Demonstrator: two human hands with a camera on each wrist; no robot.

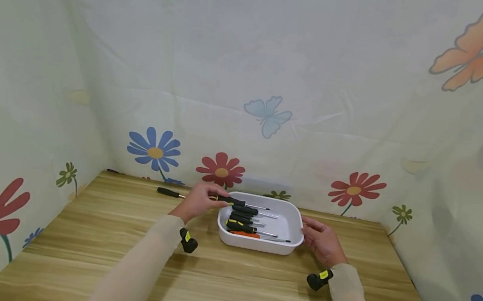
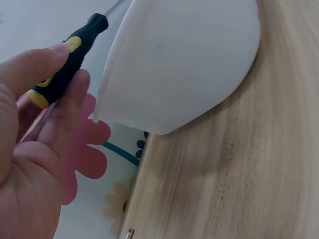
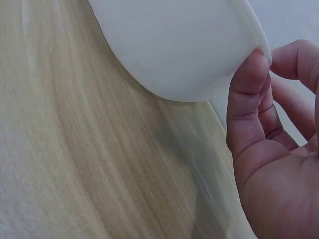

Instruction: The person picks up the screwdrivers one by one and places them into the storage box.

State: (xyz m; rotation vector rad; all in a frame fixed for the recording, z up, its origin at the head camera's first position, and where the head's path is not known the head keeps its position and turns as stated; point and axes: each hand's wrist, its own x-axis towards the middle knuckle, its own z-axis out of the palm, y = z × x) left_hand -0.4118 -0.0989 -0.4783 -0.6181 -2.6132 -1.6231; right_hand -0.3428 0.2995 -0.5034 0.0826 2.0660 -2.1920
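My left hand (image 1: 201, 199) grips the black-and-yellow handle of a screwdriver (image 2: 82, 52), whose shaft points right over the back left of a white plastic tray (image 1: 257, 244). In the left wrist view the handle lies between thumb and fingers, above the tray's rim. Several screwdrivers lie side by side in the tray's left part, shafts to the right; one has a black-and-yellow handle (image 1: 239, 227), and an orange handle (image 1: 245, 234) shows at the front. At the tray's right end my right hand (image 1: 324, 242) pinches the rim between thumb and finger, as the right wrist view shows.
Left of the tray, near the table's back edge, lies another black-handled screwdriver (image 1: 168, 192), partly hidden by my left hand. A small dark object (image 1: 115, 172) sits at the back left corner. Flower-printed cloth (image 1: 225, 134) hangs behind and beside the wooden table (image 1: 226, 288).
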